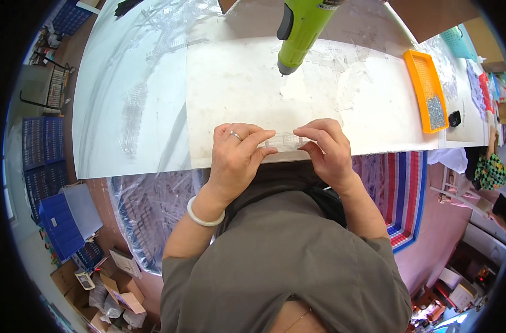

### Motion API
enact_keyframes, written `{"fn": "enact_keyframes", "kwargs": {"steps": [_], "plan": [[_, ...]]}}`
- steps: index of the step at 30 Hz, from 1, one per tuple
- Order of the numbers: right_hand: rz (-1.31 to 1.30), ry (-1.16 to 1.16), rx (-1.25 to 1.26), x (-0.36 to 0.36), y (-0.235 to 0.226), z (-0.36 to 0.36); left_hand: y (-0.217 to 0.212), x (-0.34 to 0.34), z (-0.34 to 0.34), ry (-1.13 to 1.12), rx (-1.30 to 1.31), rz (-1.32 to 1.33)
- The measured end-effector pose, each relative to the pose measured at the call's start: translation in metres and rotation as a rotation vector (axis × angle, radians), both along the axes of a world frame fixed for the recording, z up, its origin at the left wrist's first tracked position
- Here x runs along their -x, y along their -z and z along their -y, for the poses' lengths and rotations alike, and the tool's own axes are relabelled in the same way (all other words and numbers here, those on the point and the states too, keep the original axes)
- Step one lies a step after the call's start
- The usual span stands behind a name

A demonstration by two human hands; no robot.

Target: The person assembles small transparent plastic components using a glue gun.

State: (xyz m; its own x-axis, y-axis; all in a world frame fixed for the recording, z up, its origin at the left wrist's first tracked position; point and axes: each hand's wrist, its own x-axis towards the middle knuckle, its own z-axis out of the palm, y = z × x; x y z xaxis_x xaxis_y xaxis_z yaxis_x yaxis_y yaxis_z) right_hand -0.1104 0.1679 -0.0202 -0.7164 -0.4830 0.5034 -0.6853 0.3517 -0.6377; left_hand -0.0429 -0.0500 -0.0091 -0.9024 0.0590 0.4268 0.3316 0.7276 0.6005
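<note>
Near the front edge of the white table, a small clear plastic piece is held between both hands. My left hand pinches its left end between thumb and fingers; a ring and a white bangle show on that side. At its right end, the thumb and fingertips of my right hand close on it. The finer shape of the piece is too small and see-through to make out. Above and beyond the hands hangs a green electric screwdriver, its dark tip pointing down, touched by neither hand.
At the right, an orange tray holds many small metal parts, with a small black object beside it. Clear plastic strips lie on the left of the table, more at the back. Crates of clear pieces stand below the front edge.
</note>
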Motion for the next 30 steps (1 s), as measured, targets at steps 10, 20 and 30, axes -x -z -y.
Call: {"fn": "enact_keyframes", "kwargs": {"steps": [10,20,30], "plan": [[-0.033,-0.068,-0.149,0.0,-0.023,0.007,-0.005,0.005,-0.01,-0.002,0.077,-0.058],[0.03,-0.015,-0.166,0.008,-0.016,-0.011,-0.01,-0.005,0.012,-0.07,-0.212,0.262],[-0.137,-0.079,-0.286,0.004,-0.027,0.006,-0.006,-0.005,-0.005,-0.034,-0.06,0.022]]}}
